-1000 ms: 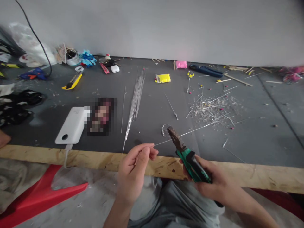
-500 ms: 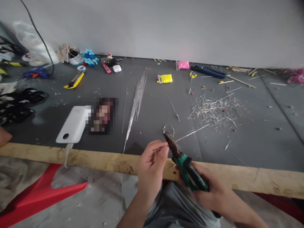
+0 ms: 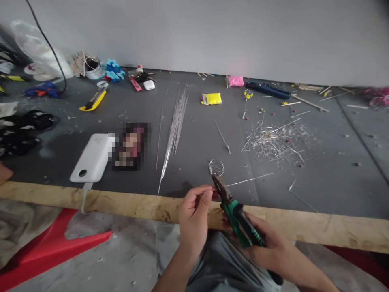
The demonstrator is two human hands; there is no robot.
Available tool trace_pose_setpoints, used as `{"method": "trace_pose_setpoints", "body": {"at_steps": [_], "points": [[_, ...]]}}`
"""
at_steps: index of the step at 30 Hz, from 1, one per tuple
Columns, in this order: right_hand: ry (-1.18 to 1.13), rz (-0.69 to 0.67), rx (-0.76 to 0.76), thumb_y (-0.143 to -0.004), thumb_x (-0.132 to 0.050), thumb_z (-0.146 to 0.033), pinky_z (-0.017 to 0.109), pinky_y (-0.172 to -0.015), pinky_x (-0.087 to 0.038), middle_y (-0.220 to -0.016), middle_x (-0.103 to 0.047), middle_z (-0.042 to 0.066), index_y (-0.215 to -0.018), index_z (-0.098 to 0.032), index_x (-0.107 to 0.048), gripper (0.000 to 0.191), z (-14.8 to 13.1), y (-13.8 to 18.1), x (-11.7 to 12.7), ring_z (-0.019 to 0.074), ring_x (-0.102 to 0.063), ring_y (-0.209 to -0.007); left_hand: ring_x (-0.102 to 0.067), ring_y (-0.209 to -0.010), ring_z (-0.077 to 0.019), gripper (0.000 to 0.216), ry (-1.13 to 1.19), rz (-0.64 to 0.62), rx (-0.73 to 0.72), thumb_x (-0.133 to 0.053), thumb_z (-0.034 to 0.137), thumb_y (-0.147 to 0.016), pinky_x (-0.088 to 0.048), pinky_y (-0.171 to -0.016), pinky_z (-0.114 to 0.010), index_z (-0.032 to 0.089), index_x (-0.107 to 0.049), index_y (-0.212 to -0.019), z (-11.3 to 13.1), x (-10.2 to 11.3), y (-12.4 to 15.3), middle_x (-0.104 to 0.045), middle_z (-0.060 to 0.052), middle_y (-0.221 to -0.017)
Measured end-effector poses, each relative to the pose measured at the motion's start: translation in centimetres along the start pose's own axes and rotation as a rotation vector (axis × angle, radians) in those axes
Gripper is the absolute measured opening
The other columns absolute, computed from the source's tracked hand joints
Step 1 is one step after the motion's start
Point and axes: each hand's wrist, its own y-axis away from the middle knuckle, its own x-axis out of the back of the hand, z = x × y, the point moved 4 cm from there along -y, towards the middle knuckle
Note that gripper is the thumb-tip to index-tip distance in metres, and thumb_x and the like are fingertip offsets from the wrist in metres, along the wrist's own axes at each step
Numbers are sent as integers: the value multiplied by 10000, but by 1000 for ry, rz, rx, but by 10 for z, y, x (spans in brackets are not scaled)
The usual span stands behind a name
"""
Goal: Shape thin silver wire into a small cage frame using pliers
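My left hand (image 3: pixel 196 217) pinches a thin metal wire (image 3: pixel 251 178) between thumb and fingers, over the table's front edge. The wire runs right past the jaws of the pliers. Wrapped round the green and black handles of the pliers (image 3: pixel 240 223) is my right hand (image 3: pixel 270 243). The jaws meet the wire close to my left fingertips; whether they are fully closed on it I cannot tell. Just beyond the jaw tips lies a round wire frame (image 3: pixel 216 167) with crossbars. A short twisted wire piece (image 3: pixel 223 138) rests farther back.
A bundle of straight wires (image 3: pixel 176 121) lies left of centre, near a white power bank (image 3: pixel 91 158) and a pixelated rectangle. Wire offcuts (image 3: pixel 273 140) are scattered at right. Behind are a yellow packet (image 3: pixel 212 98), a pink packet (image 3: pixel 236 81) and a yellow utility knife (image 3: pixel 94 100).
The pliers and right hand have shifted slightly down, away from the round wire frame, which now shows more fully. The wire's far end has swung down and to the right.
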Motion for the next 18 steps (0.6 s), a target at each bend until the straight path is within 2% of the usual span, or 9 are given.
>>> {"method": "trace_pose_setpoints", "body": {"at_steps": [8, 14, 18], "points": [[150, 30, -22, -675, -490, -31, 377, -853, -441, -919, -615, 30, -1105, -178, -603, 468, 6, -3, -3, 258, -570, -989, -679, -793, -122, 149, 175, -12, 95, -652, 344, -847, -544, -738, -239, 201, -673, -884, -14, -3, 2, -720, -10, -910], [135, 29, 6, -659, -484, -7, 373, -868, -441, -972, -623, 30, -1111, -191, -584, 498, 10, -5, -3, 252, -565, -1020, -680, -790, -137, 188, 96, 8, 46, -662, 372, -830, -540, -730, -250, 196, -686, -893, -13, -3, 2, -723, -28, -904], [122, 17, 35, -683, -502, -23, 381, -888, -445, -1047, -623, 38, -1114, -200, -574, 471, 11, -5, -4, 237, -576, -1000, -667, -865, -147, 190, -11, 44, -21, -685, 379, -806, -517, -802, -252, 198, -712, -856, -11, -1, 1, -722, -35, -920]]}}
